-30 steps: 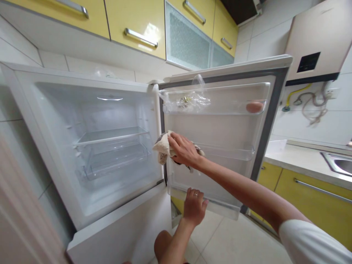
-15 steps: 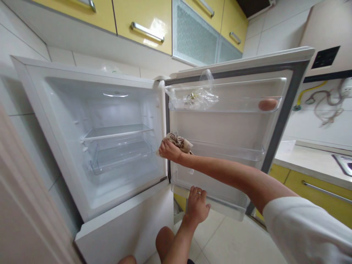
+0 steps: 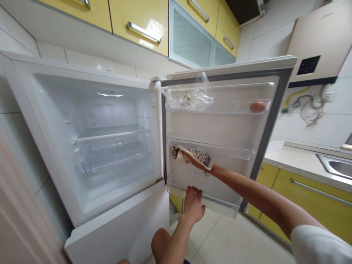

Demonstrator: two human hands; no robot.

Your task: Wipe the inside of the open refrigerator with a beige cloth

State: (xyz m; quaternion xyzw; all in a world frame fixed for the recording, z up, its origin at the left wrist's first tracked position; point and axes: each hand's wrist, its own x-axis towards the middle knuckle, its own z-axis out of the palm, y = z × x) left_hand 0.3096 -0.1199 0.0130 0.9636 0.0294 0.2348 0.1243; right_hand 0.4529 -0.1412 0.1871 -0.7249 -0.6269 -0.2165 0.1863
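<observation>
A white fridge [image 3: 90, 139] stands open, its door [image 3: 220, 124] swung to the right. My right hand [image 3: 196, 161] is closed on a patterned beige cloth [image 3: 192, 154], pressed against the door's inner panel just under the middle door shelf [image 3: 233, 149]. Most of its fingers are hidden by the cloth. My left hand [image 3: 193, 204] grips the bottom edge of the door at the lowest door shelf [image 3: 220, 203], a ring on one finger. The top door shelf holds a clear plastic bag [image 3: 189, 98] and an egg [image 3: 257, 106].
Inside the fridge are a glass shelf [image 3: 110, 131] and a clear drawer [image 3: 115, 157]. Yellow wall cabinets [image 3: 137, 22] hang above. To the right are a counter [image 3: 302, 161] with a sink [image 3: 337, 165], yellow base cabinets [image 3: 310, 198] and a wall heater [image 3: 319, 40]. My knee [image 3: 161, 245] shows below.
My right hand with the cloth has moved from the hinge edge of the door down and right, onto the panel under the middle shelf. The left hand stays on the door's bottom edge.
</observation>
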